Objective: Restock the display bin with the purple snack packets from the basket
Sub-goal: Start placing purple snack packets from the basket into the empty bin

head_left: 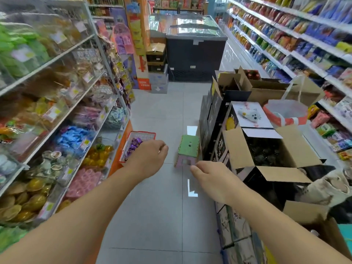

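Narrow shop aisle with a grey tiled floor point(160, 216) runs between long shelves of packed snacks on both sides, and a dark chest freezer with glass lids point(194, 52) closes the far end. On the floor at the left, leaning against the orange base of the shelving, sits a red and white plastic mesh basket point(142, 135), and the shiny purple snack packets point(134, 144) lie inside it. As far as I can judge, the restocking has hardly begun: the basket holds many packets and neither hand carries one.

The left hand point(146, 159) reaches forward, in the view just beside the basket; its fingers are loosely curled and hold nothing. The right hand point(207, 178) is stretched out near a small folding plastic stool with a green top and lilac legs point(188, 151), fingers also relaxed and empty. What is left seems to be nearly everything: taking packets from the basket and putting them into the bin.

Which compartment is the display bin, I cannot tell; several clear bins on the left shelves point(57, 130) hold sweets, but they are blurred and none shows purple packets clearly. How deep the basket is filled is hidden by its wall and by the left hand. Open brown cardboard boxes point(266, 155) stand at the right; their content is dark and unclear.
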Demonstrator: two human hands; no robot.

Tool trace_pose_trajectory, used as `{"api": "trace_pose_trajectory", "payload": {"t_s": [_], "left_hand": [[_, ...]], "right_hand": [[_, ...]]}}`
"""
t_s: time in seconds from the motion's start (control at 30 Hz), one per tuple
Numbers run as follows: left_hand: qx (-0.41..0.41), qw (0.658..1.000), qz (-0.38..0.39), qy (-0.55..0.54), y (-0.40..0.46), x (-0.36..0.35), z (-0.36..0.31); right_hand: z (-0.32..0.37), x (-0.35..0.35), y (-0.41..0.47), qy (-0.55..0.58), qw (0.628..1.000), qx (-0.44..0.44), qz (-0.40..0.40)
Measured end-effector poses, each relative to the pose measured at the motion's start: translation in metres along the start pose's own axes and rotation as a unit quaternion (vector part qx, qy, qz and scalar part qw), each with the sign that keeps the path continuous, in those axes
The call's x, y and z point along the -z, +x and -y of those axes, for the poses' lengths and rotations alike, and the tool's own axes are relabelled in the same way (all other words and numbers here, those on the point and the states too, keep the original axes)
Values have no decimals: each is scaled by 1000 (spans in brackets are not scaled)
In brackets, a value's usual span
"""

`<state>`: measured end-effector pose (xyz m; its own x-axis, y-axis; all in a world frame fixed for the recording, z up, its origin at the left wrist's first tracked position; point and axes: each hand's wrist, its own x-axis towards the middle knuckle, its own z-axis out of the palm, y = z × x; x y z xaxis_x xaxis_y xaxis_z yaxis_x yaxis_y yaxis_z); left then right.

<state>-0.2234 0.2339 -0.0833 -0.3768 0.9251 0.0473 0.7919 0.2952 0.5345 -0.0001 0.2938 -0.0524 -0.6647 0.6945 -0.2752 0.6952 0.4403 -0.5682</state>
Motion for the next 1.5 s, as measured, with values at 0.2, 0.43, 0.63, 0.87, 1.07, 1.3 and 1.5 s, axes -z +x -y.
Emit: {"api": "trace_pose_trajectory", "payload": {"t_s": [0.2, 0.43, 0.63, 0.87, 1.07, 1.3, 1.5], "left_hand": [[9, 1000, 8, -8, 92, -15, 17], [53, 999, 1, -12, 187, -19, 31], [81, 997, 1, 3, 259, -12, 68], [76, 997, 16, 2, 362, -4, 129], [70, 997, 36, -2, 446, 10, 165], [72, 996, 49, -11, 538, 9, 189], [124, 991, 47, -16, 608, 3, 214]], "right_hand": [[-17, 28, 92, -17, 999, -16, 40], [-35, 64, 203, -48, 994, -11, 100], [-26, 85, 291, -73, 988, -3, 133], [-2, 86, 406, -73, 989, -17, 128], [17, 105, 480, -35, 992, -46, 110], [13, 131, 578, -29, 992, -50, 108], [7, 156, 672, -40, 988, -24, 146]]}}
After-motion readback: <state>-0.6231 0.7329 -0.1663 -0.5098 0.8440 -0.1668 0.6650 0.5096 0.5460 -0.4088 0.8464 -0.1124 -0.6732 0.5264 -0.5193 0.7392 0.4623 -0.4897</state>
